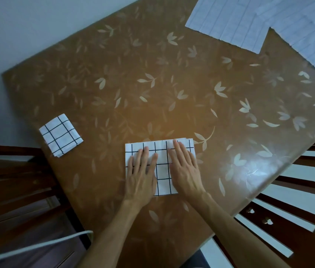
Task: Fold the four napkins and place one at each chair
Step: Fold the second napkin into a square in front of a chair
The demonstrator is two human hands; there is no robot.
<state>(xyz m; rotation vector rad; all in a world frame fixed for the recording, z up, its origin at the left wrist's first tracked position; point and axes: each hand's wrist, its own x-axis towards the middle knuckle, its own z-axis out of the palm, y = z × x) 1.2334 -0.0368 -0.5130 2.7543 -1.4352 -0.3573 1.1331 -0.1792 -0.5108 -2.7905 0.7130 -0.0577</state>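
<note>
A white napkin with a black grid (162, 176) lies folded into a rectangle near the table's front edge. My left hand (143, 175) presses flat on its left half, fingers spread. On its right half rests my right hand (185, 169), also flat. A second napkin (61, 135), folded into a small square, sits at the table's left edge by the left chair. Two unfolded napkins (228, 24) (307, 29) lie spread at the far right corner, partly cut off by the frame.
The brown table (152, 84) has a glossy leaf-patterned top. A dark wooden chair (11, 180) stands at the left and a slatted chair (288, 219) at the right. A white cable (37, 246) runs along the lower left.
</note>
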